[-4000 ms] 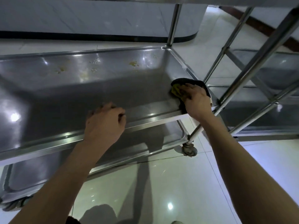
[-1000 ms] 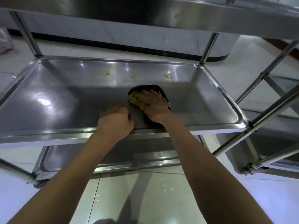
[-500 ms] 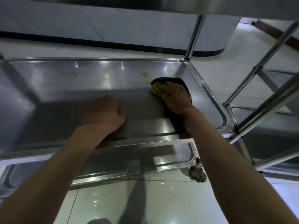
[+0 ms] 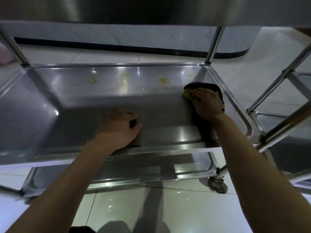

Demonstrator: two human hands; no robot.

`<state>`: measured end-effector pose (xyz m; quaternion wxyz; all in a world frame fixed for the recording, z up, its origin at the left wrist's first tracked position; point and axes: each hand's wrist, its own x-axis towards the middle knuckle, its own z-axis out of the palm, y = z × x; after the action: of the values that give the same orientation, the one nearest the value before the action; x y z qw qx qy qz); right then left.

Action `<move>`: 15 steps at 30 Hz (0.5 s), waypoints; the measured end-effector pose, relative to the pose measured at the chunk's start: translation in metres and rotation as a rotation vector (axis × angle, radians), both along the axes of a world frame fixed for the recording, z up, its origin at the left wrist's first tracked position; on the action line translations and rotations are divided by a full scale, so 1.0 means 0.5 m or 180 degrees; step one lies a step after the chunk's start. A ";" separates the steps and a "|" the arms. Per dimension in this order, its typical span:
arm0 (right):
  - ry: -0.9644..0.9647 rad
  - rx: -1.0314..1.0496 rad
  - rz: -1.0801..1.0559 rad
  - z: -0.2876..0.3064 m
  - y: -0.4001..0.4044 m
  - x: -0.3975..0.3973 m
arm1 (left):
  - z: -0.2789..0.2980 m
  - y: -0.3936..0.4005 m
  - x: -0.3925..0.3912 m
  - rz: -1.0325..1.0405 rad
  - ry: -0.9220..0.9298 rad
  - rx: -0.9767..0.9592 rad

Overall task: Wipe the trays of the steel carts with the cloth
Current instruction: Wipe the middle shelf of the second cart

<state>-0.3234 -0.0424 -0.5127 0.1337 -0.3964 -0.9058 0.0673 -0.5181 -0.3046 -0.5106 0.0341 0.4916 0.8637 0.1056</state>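
The cloth (image 4: 204, 86), dark with a yellow patch, is pressed flat under the spread fingers of the right hand (image 4: 207, 101) in the far right corner of the middle tray (image 4: 50, 105). Yellowish stains (image 4: 164, 80) are seen along the tray's far side. The left hand (image 4: 117, 128) is rested near the front rim, fingers loosely curled, nothing held.

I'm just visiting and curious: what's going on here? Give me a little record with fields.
place: middle tray of a steel cart
right hand: presses a dark cloth with a yellow patch onto the tray, near its far right corner
left hand: rests on the tray near its front edge, holding nothing
dirt: yellowish stains along the far side, not yet wiped
below: lower tray
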 end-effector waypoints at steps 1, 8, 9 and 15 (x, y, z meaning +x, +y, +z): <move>-0.0051 -0.0003 0.0093 0.000 -0.024 -0.031 | 0.001 -0.007 -0.010 -0.0098 -0.0045 -0.0108; -0.0309 -0.0521 0.0439 0.000 -0.181 -0.234 | 0.015 -0.112 -0.105 0.0096 0.0012 0.0019; -0.0239 -0.0600 0.0443 0.001 -0.205 -0.261 | 0.009 -0.127 -0.111 0.0110 -0.0013 -0.0064; -0.0301 -0.0764 0.0975 0.005 -0.318 -0.398 | -0.008 -0.143 -0.120 -0.0051 -0.0105 -0.0068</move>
<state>-0.5223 -0.2012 -0.5102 0.0310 -0.2698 -0.9463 0.1756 -0.5779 -0.3759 -0.5147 0.0544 0.4963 0.8602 0.1041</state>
